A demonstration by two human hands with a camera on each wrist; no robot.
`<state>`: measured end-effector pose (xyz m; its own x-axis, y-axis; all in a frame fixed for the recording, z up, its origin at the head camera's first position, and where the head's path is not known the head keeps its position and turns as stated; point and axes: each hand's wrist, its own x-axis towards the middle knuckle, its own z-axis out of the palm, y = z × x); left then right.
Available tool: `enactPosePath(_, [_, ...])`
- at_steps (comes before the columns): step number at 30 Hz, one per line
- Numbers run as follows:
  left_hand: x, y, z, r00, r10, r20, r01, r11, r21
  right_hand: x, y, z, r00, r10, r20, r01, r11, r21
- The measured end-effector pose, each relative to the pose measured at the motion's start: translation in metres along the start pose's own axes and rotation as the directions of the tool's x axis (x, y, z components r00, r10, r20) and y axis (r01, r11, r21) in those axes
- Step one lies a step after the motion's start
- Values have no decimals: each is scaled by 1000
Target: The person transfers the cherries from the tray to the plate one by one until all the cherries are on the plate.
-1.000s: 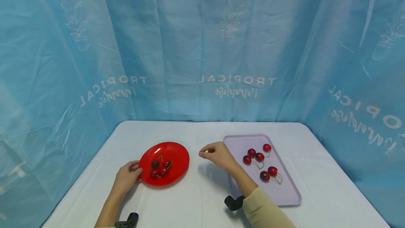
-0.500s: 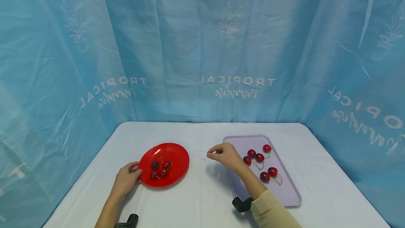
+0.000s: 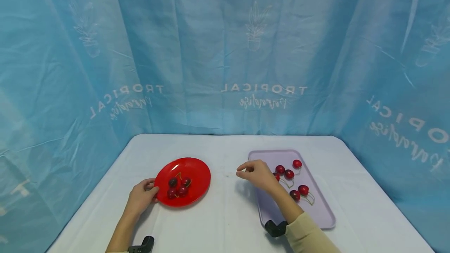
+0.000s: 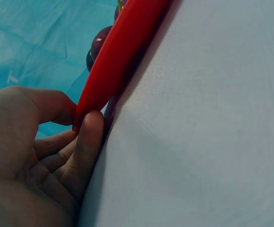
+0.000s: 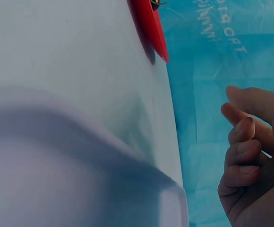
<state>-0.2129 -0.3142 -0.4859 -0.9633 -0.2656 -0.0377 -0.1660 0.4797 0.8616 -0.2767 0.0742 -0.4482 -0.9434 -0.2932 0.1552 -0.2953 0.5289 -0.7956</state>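
Note:
My left hand (image 3: 140,197) pinches the near-left rim of a red plate (image 3: 198,173) between thumb and fingers. The left wrist view shows the thumb over the rim and a fingertip (image 4: 90,130) beneath it. Several dark red cherries (image 3: 183,191), some with green stems, are grouped on the plate. My right hand (image 3: 258,174) hovers over the left edge of a pale purple tray (image 3: 314,218), holding nothing. Its fingers are loosely curled, with thumb and index tips close together. Several more cherries (image 3: 304,189) lie on the tray, one partly hidden behind this hand.
A white tablecloth (image 3: 225,218) covers the table, with bare cloth between plate and tray. Blue printed curtains (image 3: 225,57) hang behind and along both sides. Each wrist wears a black device (image 3: 275,228).
My right hand has moved right, from beside the plate to the tray's left edge. The left hand, plate and cherries have stayed in place.

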Motion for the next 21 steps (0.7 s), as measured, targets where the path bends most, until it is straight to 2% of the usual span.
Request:
enactPosePath(5, [0,2,-2,1000,6,0,-6,1000,-6,0,8,-6,1000,-2,-28,2,1000,0])
enactPosePath(12, [-2,4,-2,1000,-2,9,2,1000,-18,-4,17,-15,997,60,-47,-60,998,-4])
enactPosePath(21, [-2,1,-1,1000,-5,7,5,1000,-18,-14,25,-29,994,95,-56,-94,995,30])
